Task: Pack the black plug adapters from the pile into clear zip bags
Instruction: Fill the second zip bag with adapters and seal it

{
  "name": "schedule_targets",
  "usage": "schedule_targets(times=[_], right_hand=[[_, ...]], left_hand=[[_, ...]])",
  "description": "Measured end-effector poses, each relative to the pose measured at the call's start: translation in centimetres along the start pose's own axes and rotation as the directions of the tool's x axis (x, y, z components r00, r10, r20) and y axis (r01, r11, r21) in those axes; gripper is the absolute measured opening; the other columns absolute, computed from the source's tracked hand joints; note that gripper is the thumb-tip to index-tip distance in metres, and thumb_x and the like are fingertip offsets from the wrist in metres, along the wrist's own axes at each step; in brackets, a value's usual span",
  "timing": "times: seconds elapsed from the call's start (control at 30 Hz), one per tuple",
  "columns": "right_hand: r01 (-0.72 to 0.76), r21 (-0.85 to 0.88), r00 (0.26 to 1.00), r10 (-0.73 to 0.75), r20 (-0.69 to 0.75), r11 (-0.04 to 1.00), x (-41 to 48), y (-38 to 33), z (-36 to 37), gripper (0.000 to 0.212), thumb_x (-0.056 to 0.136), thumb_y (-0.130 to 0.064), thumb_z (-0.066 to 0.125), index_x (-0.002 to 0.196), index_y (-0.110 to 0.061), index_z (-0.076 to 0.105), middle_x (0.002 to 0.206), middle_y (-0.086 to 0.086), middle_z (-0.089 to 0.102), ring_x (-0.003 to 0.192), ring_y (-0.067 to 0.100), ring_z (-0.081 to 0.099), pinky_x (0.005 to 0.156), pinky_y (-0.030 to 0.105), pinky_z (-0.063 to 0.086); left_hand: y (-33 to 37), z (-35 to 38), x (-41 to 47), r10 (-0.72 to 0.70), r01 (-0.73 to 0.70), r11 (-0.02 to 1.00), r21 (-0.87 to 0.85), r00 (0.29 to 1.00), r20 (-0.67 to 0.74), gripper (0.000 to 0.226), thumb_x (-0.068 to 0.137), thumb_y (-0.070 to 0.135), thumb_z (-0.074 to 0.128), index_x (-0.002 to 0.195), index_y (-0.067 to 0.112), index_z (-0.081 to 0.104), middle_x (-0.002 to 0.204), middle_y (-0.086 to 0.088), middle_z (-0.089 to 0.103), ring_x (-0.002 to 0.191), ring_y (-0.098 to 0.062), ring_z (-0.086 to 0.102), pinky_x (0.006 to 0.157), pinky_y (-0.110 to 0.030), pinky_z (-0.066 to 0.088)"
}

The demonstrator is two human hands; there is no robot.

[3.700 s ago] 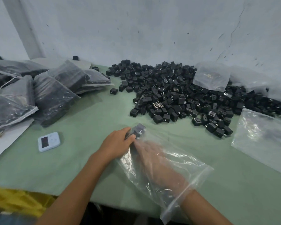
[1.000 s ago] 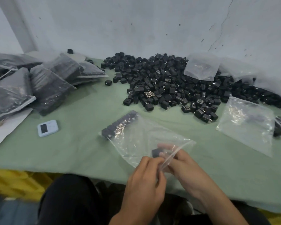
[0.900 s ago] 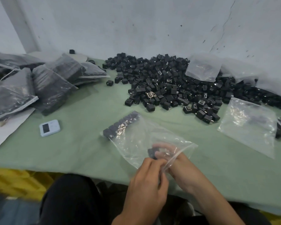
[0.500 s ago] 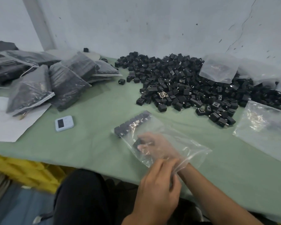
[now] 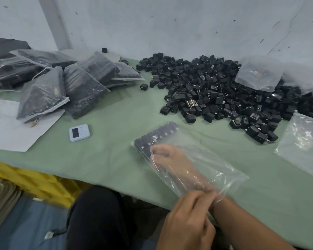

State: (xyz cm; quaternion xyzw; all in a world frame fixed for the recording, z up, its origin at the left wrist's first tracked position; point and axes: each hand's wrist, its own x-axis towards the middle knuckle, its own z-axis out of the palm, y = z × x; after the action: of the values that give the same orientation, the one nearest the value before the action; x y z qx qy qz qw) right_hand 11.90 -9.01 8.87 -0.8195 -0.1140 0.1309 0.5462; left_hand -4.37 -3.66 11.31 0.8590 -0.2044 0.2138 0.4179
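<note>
Nearest to the camera, the left hand [image 5: 188,219] has its grip clamped on the mouth edge of the clear zip bag [image 5: 215,159], with the fingers pinched together on the film. The bag lies flat on the green desk [image 5: 116,159]. The right hand [image 5: 170,159] is deep inside it, with the forearm passing through the opening. Its fingertips reach the row of black plug adapters [image 5: 157,135] lined up against the closed end. Through the shiny film I cannot tell if this grip is clamped on an adapter or only touching the row.

The bag looks thin, soft and slippery, with no stiffness of its own, so I judge the thicker zip edge to be the best place to hold it. Each adapter seems small, hard and light. Its flat sides should be easy to pinch, but the metal prongs may catch on the film. A full bag will probably be heavy and will need support from below.

Farther left lies a small white device with a dark screen [image 5: 79,132]. Behind it are filled bags [image 5: 83,87] heaped together. The loose pile of adapters [image 5: 215,92] spreads toward the wall. One empty bag [image 5: 258,74] rests on it and another empty bag [image 5: 304,141] lies at the right.
</note>
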Motion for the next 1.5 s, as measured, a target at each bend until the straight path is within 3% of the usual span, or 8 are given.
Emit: schedule_targets(times=[0.27, 0.43, 0.6, 0.77, 0.93, 1.0, 1.2, 1.5], right_hand=[[0.151, -0.164, 0.989, -0.147, 0.031, 0.975, 0.8, 1.9, 1.5, 0.038, 0.092, 0.017, 0.054, 0.13, 0.016, 0.052, 0.128, 0.035, 0.059, 0.095, -0.007, 0.066, 0.092, 0.023, 0.052], [0.094, -0.306, 0.99, -0.122, -0.074, 0.947, 0.6, 1.6, 1.7, 0.031, 0.1, -0.007, 0.051, 0.091, -0.024, 0.075, 0.105, 0.012, 0.075, 0.087, 0.014, 0.07, 0.082, 0.029, 0.053], [0.049, -0.334, 0.99, -0.089, -0.107, 0.941, 0.5, 0.7, 2.1, 0.022, 0.096, -0.015, 0.062, 0.115, -0.012, 0.073, 0.12, 0.014, 0.067, 0.11, 0.027, 0.062, 0.089, 0.022, 0.047], [0.09, -0.401, 0.99, -0.126, -0.064, 0.911, 0.9, 1.0, 2.1, 0.027, 0.095, -0.01, 0.063, 0.122, -0.009, 0.07, 0.133, 0.021, 0.056, 0.123, 0.035, 0.054, 0.098, 0.024, 0.044], [0.085, -0.565, 0.981, -0.168, -0.095, 0.821, 0.4, -0.7, 2.1, 0.024, 0.096, 0.0, 0.059, 0.1, -0.019, 0.073, 0.11, 0.013, 0.063, 0.09, 0.006, 0.062, 0.076, 0.008, 0.045], [0.086, -0.324, 0.984, -0.132, -0.123, 0.942, 0.2, -0.9, 2.4, 0.041, 0.093, 0.013, 0.053, 0.073, -0.013, 0.077, 0.083, 0.004, 0.072, 0.069, 0.001, 0.068, 0.065, 0.012, 0.052], [0.047, -0.299, 0.99, -0.005, 0.138, 0.953, -4.4, -1.5, -1.8, 0.042, 0.099, -0.017, 0.06, 0.14, -0.02, 0.055, 0.141, 0.001, 0.056, 0.13, 0.016, 0.052, 0.105, 0.017, 0.037], [-0.047, -0.24, 0.928, 0.131, 0.348, 0.97, -15.1, -2.7, -19.1, 0.019, 0.096, -0.036, 0.066, 0.103, -0.022, 0.076, 0.102, 0.008, 0.073, 0.093, 0.015, 0.069, 0.084, 0.03, 0.055]], left_hand=[[-0.3, 0.1, -1.2, -0.02, 0.019, 0.999, -0.044, 1.0, -0.023, 0.056, 0.07, 0.008, 0.058, 0.121, 0.028, 0.071, 0.108, 0.01, 0.066, 0.093, -0.008, 0.067, 0.075, -0.021, 0.055], [-5.3, -2.3, 0.6, 0.0, -0.004, 0.999, -0.049, 0.997, -0.083, 0.023, 0.096, 0.026, 0.061, 0.118, 0.026, 0.069, 0.119, 0.011, 0.064, 0.112, -0.004, 0.059, 0.101, -0.018, 0.042], [-15.7, -6.0, 8.6, -0.523, 0.558, 0.819, 0.137, 0.822, -0.225, 0.028, 0.1, 0.018, 0.056, 0.126, 0.012, 0.065, 0.129, -0.005, 0.065, 0.12, -0.024, 0.056, 0.108, -0.028, 0.033], [-18.7, -6.4, 9.8, -0.583, 0.585, 0.811, 0.004, 0.809, -0.07, 0.018, 0.098, 0.024, 0.061, 0.107, 0.023, 0.077, 0.101, 0.012, 0.074, 0.1, -0.011, 0.068, 0.089, -0.023, 0.048], [-18.4, -5.9, 9.0, -0.595, 0.595, 0.804, 0.013, 0.804, -0.004, 0.045, 0.089, 0.044, 0.07, 0.129, 0.025, 0.065, 0.121, 0.01, 0.066, 0.113, -0.012, 0.06, 0.103, -0.032, 0.046], [-18.3, -5.7, 9.1, -0.581, 0.58, 0.814, 0.033, 0.814, 0.023, 0.055, 0.087, 0.045, 0.072, 0.136, 0.023, 0.059, 0.13, 0.006, 0.061, 0.122, -0.016, 0.054, 0.108, -0.039, 0.043], [-18.0, -6.0, 9.4, -0.592, 0.592, 0.806, 0.022, 0.806, 0.023, 0.057, 0.086, 0.041, 0.074, 0.137, 0.022, 0.057, 0.132, 0.004, 0.061, 0.124, -0.018, 0.054, 0.108, -0.043, 0.043], [-17.9, -5.8, 9.3, -0.621, 0.621, 0.783, -0.03, 0.783, 0.006, 0.054, 0.085, 0.032, 0.078, 0.134, 0.021, 0.059, 0.127, 0.005, 0.064, 0.112, -0.015, 0.059, 0.101, -0.034, 0.045]])
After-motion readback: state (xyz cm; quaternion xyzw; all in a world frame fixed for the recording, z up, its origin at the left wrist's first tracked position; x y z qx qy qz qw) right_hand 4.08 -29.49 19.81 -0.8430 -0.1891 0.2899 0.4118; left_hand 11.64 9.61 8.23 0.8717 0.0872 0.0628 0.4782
